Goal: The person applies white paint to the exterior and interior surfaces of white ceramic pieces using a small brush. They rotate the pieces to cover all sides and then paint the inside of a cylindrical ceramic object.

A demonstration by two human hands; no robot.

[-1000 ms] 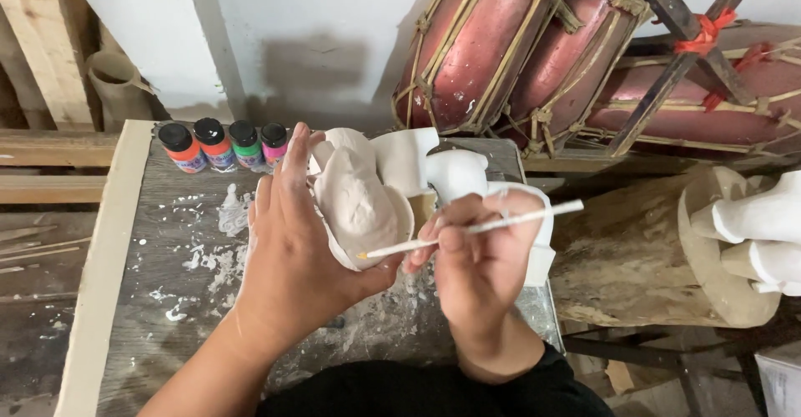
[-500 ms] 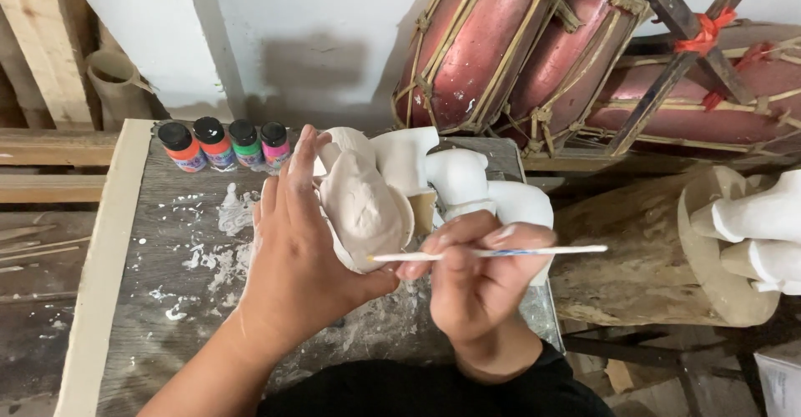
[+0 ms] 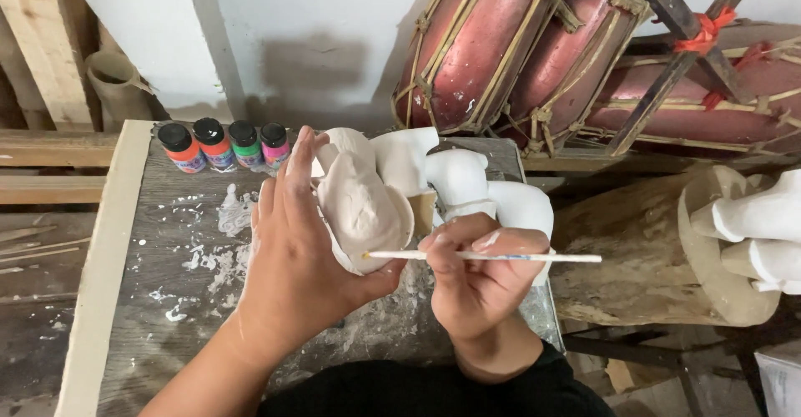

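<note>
The thin white stick-like brush in the right hand has changed its angle: a second ago its far end pointed up to the right, now it lies almost level (already nearly so half a second ago). The right hand has sunk a little lower. The pale unpainted clay figure in the left hand has tilted slightly.

Pale clay figure: its underside lies hidden inside the cupped left hand.
White carved figures: cut off by the right edge.
Thin white brush: bristle tip too small to make out.
Red rope-laced drums: tops cut off above.
</note>
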